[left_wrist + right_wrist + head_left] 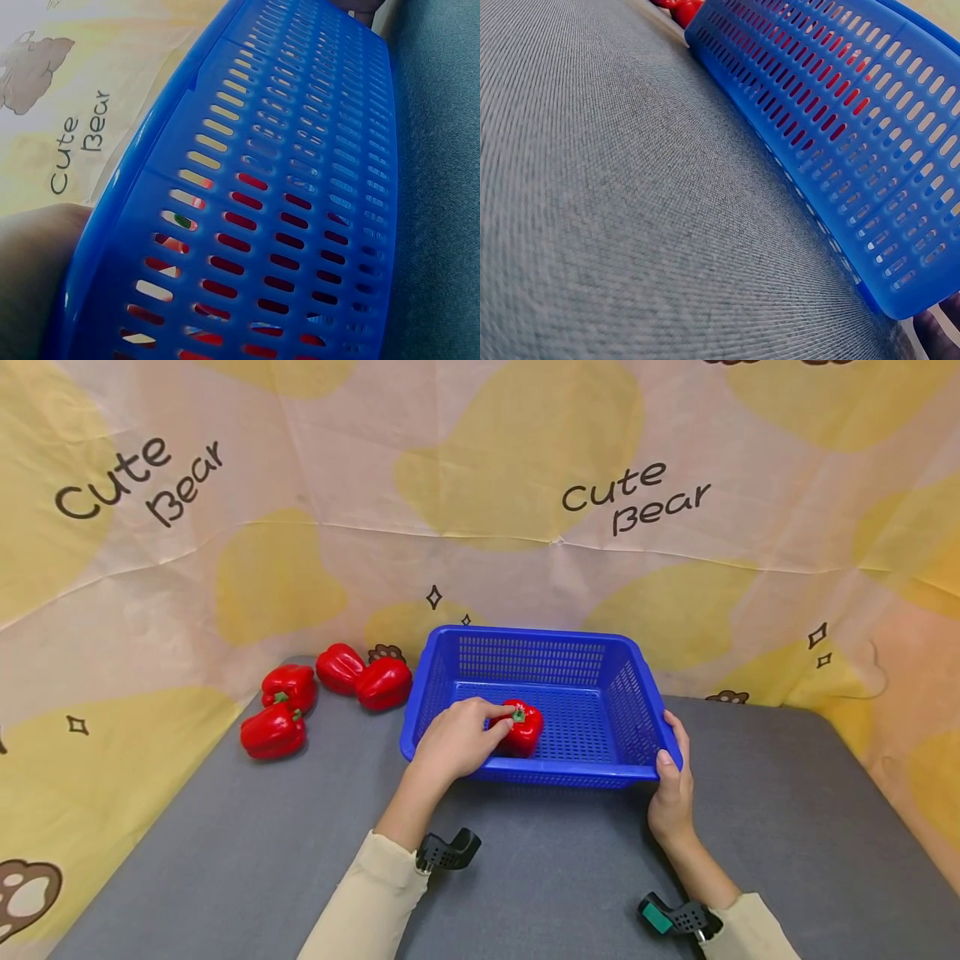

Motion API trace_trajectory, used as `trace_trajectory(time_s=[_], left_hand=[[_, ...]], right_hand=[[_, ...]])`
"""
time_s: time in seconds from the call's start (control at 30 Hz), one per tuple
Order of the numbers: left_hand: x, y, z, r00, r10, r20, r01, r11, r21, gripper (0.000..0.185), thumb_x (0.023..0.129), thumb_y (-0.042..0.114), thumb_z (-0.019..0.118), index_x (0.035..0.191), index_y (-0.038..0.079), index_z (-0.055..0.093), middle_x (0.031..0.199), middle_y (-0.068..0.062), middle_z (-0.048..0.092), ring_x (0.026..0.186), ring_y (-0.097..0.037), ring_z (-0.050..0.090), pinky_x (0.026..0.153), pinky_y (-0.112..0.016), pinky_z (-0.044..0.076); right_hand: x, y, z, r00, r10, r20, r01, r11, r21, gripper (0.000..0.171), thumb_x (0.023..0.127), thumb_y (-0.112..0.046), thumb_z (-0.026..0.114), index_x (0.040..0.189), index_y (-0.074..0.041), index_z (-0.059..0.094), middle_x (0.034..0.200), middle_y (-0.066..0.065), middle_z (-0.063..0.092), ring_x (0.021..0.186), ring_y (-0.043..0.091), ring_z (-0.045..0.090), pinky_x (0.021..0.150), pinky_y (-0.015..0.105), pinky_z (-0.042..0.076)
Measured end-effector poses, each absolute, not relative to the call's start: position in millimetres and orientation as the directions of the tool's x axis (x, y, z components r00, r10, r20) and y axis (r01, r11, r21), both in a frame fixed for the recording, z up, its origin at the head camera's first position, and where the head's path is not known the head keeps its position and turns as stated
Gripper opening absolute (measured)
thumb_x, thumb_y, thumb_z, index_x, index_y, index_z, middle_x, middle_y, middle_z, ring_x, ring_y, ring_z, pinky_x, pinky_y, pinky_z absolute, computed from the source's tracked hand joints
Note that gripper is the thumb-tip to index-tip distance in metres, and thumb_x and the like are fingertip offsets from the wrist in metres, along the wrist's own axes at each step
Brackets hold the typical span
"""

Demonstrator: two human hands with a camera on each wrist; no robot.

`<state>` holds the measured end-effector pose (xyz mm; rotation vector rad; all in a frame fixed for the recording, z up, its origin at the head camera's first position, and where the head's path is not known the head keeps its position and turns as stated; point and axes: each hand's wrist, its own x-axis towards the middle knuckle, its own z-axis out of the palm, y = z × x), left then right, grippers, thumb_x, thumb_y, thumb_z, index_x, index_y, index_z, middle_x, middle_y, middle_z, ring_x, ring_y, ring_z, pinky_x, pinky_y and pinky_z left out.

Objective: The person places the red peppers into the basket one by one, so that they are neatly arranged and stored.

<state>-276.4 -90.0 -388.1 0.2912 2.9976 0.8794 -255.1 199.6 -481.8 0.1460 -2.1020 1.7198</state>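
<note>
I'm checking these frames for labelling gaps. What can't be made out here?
- Left hand: in the head view its fingertips lie behind the red pepper, so its grip is unclear.
- Left wrist view: the pepper shows only as red through the blue basket slots.
- Right hand: the right wrist view cuts it off at the corner.

Bright even light, soft shadows, wide-angle edge warping, blurry wrist close-ups
</note>
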Motion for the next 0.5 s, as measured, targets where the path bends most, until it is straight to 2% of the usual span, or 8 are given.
trace_trajectory(time_s=[0.27, 0.5], left_hand=[[-276.9, -90.6, -388.7, -0.981, 0.188, 0.051, 0.186, 0.821, 0.54, 0.037, 0.099, 0.039, 0.061, 0.136, 0.034, 0.064, 0.139, -0.002, 0.066, 0.119, -0.022, 0.063, 0.089, -0.042, 0.058], [-276.7, -90.8, -389.1, -0.981, 0.185, 0.051, 0.184, 0.824, 0.536, 0.037, 0.099, 0.039, 0.061, 0.136, 0.034, 0.065, 0.137, -0.002, 0.067, 0.114, -0.02, 0.063, 0.086, -0.039, 0.058]], right_hand=[[-255.8, 200.1, -483.4, -0.899, 0.182, 0.397, -0.355, 0.228, -0.907, 0.057, 0.101, -0.031, 0.029, 0.158, -0.027, 0.03, 0.161, 0.006, 0.035, 0.135, 0.009, 0.041, 0.106, 0.024, 0.037], [-255.5, 201.1, -483.3, -0.907, 0.181, 0.379, -0.334, 0.237, -0.912, 0.058, 0.101, -0.032, 0.029, 0.158, -0.028, 0.029, 0.162, 0.005, 0.033, 0.139, 0.018, 0.04, 0.109, 0.028, 0.037]])
